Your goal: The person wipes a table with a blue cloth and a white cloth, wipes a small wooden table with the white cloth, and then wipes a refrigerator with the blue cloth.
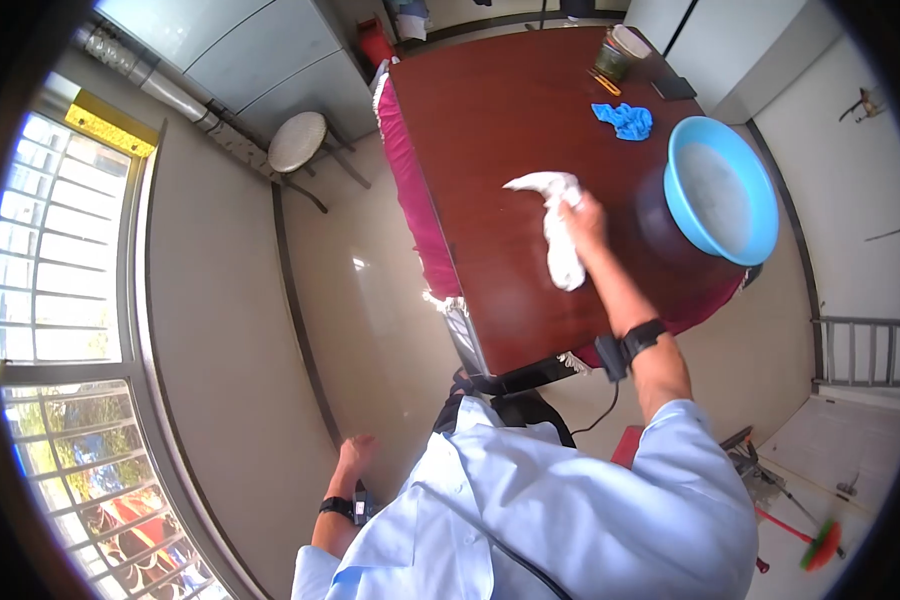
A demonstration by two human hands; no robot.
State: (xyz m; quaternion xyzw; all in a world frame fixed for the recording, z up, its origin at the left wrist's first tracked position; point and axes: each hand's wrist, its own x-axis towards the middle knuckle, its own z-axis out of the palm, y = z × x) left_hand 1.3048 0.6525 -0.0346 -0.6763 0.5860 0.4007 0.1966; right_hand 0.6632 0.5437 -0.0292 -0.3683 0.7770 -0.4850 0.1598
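- On my feed the right hand [589,220] grips the white cloth [562,258] from its right, over the surface [490,120].
- Its long axis points bodyward, far end bent left.
- Left hand [357,453]: well apart; I can't tell its closure.

From where I stand, one plain white cloth [558,235] is observed, creased and bunched to a narrow waist at its middle, where the right hand [587,222] grips it. Its far end bends leftward and tapers to a thin point; its near end forms a fuller, rounded fold. The item lies over the middle of a dark red-brown tabletop [500,110], glossy and reflecting light.
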